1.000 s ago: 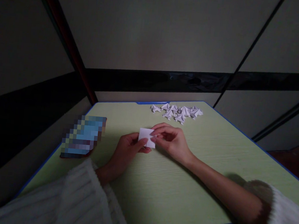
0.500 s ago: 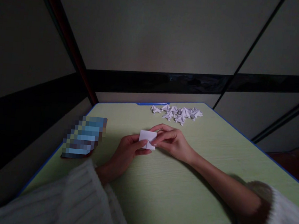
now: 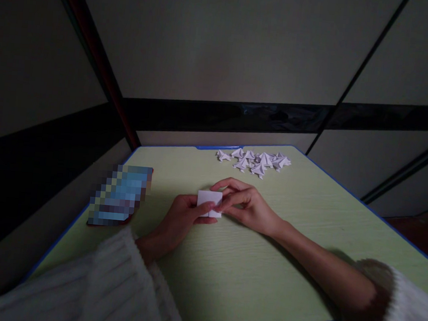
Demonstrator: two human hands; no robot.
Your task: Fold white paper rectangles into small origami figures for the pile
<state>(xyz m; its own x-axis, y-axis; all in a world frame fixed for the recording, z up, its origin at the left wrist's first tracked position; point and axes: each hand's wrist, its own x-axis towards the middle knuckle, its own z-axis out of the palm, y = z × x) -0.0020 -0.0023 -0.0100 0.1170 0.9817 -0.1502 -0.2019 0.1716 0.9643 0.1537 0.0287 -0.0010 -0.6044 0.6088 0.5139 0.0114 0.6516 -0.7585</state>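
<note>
A small folded square of white paper is held just above the middle of the table, with a short seam running up from its lower edge. My left hand grips it from the left, thumb across the front and fingers behind and below. From the right, my right hand pinches the paper's right edge between thumb and fingertips. The fingers behind the paper are partly hidden.
Several white folded-paper figures lie grouped at the table's far edge. On the left of the pale green, blue-edged table rests a flat blurred-out object with a dark red rim. Panelled doors stand close behind.
The folded paper has shifted slightly left and toward me, still in both hands. My left thumb and right fingertips have moved a little on it. The paper figures stay put.
</note>
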